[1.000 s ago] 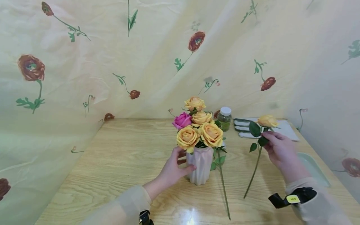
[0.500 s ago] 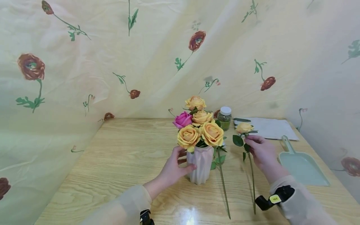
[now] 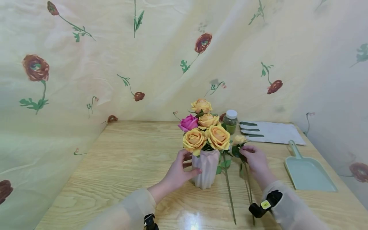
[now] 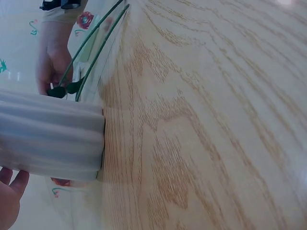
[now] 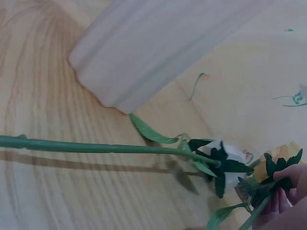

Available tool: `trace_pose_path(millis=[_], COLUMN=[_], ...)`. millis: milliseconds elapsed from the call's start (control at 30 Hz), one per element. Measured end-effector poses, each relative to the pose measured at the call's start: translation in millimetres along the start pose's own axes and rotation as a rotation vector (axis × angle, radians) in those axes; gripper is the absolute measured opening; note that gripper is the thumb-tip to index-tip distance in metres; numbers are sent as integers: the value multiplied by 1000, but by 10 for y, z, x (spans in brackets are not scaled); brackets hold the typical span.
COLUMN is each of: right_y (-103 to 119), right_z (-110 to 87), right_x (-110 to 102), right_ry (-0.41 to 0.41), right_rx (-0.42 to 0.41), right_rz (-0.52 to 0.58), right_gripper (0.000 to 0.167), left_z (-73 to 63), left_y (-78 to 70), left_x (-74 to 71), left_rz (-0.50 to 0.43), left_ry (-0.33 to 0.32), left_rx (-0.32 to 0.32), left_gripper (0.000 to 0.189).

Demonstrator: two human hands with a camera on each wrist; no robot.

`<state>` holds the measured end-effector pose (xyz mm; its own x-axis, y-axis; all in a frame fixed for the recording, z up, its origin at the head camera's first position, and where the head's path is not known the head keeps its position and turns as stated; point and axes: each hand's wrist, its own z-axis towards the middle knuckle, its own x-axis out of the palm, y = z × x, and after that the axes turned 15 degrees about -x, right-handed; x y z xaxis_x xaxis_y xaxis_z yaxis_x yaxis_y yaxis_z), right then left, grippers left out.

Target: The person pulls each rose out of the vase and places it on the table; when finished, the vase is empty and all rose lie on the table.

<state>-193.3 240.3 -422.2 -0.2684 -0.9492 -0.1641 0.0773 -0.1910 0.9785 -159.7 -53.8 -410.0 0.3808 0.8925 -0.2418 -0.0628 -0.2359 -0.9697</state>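
A pale, ridged vase [image 3: 207, 169] stands upright, filled with several yellow roses [image 3: 218, 138] and a magenta rose [image 3: 188, 123]. My left hand [image 3: 179, 169] holds the vase from its left side, thumb across the front. In the left wrist view, its fingertips [image 4: 19, 182] meet the vase wall. To the right of the vase, my right hand [image 3: 255, 159] pinches a yellow rose [image 3: 239, 139] just under the bloom, its long stem pointing down toward the near side. Between them lies a white flower [image 5: 232, 152] on the table, its green stem [image 3: 229, 193] stretching toward me.
Behind the vase is a glass jar [image 3: 230, 123] with a white lid. At the back right, a white sheet [image 3: 276, 132] lies under dark green, fork-like prongs [image 3: 250, 129]. A pale green dustpan [image 3: 310, 174] rests on the wooden table [image 3: 123, 159] at the right. Floral cloth hangs behind.
My right hand has moved left toward the vase with the yellow rose, lowering the bloom and uncovering the dustpan. The left hand stays on the vase.
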Motion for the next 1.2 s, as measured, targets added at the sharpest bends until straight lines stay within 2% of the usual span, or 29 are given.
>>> trace_pose_path(millis=[100,300,400,600,700,833,900,1100,1200], right_y=[-72,-205,-238,-235,-225,-212,-197,-71,14], right_z=[-21,-31,-43,-73,-76,-80,-84,-103,-118], right_x=[41,122,162,155,111,38,7,-70,-103], right_ry=[3,-92,-109,-70,-28,35,49,89,130], right_rx=[0,7,29,78,59,11,2,-12,-38], right_rz=[-39,13,25,4,-62,-214,-244,-156,-148], right_gripper=[32,25,29,44,46,47,46,47,50], left_z=[2,2,2,4,3,2,0,-8,-8], left_y=[9,18,20,14,10,11,9,-5,3], left_x=[6,7,5,4,3,3,6,7,4], left_rz=[1,-5,-1,1,4,5,4,9,9], left_ry=[-1,-9,-12,-4,-6,-6,-3,-3,-4], left_rx=[2,-3,-9,-12,-18,-14,-13,-12,-8], left_gripper=[66,67,67,68,68,68,68,68,67])
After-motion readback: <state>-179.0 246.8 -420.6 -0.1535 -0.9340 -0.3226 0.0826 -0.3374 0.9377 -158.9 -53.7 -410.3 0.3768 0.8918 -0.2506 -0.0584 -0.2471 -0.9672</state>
